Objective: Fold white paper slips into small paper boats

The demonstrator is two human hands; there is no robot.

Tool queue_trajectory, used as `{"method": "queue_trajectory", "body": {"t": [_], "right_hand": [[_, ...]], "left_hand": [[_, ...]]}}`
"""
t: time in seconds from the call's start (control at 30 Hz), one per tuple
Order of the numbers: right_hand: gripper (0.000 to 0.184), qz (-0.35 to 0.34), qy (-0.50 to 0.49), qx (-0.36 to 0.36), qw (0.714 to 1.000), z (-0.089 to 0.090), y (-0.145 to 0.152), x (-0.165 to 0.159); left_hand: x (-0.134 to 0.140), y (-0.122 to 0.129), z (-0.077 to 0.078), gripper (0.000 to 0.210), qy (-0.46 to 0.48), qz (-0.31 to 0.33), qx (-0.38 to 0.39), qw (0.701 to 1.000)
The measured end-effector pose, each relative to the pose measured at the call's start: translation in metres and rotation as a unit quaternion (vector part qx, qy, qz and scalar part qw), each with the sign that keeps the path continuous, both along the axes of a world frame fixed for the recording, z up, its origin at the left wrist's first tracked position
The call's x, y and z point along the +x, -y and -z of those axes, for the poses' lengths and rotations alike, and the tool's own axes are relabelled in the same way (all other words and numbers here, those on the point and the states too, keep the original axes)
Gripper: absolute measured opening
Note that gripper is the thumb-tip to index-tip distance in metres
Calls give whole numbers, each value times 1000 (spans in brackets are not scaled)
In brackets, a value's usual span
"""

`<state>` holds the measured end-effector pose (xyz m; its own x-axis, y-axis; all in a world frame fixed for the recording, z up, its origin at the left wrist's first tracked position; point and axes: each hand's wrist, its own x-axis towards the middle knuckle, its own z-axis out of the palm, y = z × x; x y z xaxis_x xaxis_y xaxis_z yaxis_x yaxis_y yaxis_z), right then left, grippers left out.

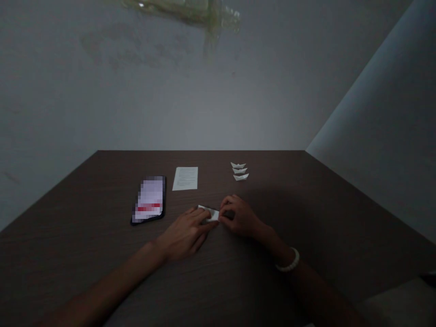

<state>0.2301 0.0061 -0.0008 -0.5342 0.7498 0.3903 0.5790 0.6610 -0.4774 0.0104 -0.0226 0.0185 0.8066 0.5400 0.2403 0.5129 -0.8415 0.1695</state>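
Observation:
A small piece of white paper (214, 215), seemingly folded, lies on the table between my two hands. My left hand (185, 230) reaches over its left part, fingers bent and pressing it, with the thumb along the near edge. At the paper's right end, my right hand (240, 216) pinches the edge between thumb and fingertips. Fingers cover much of the paper, so its exact shape is hidden. Beyond my right hand, three small white paper boats (240, 171) stand one behind another.
A stack of printed paper sheets (185, 178) lies beyond my left hand. Left of it rests a phone (150, 199) with its screen lit and blurred. The dark wooden table (102, 181) meets a stained wall (204, 113) at its far edge. A beaded bracelet (289, 263) circles my right wrist.

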Motion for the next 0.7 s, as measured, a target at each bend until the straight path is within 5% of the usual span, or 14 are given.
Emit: {"method": "queue_trajectory", "body": {"t": [0.47,0.7], "right_hand": [[6,64,-37,21,997,7,-4,-1],[4,41,-30,17,999,1,-3,3]], "left_hand": [[3,4,1,40,-8,-21,8,1000],[5,8,2,43,-29,-53,21,998]]}}
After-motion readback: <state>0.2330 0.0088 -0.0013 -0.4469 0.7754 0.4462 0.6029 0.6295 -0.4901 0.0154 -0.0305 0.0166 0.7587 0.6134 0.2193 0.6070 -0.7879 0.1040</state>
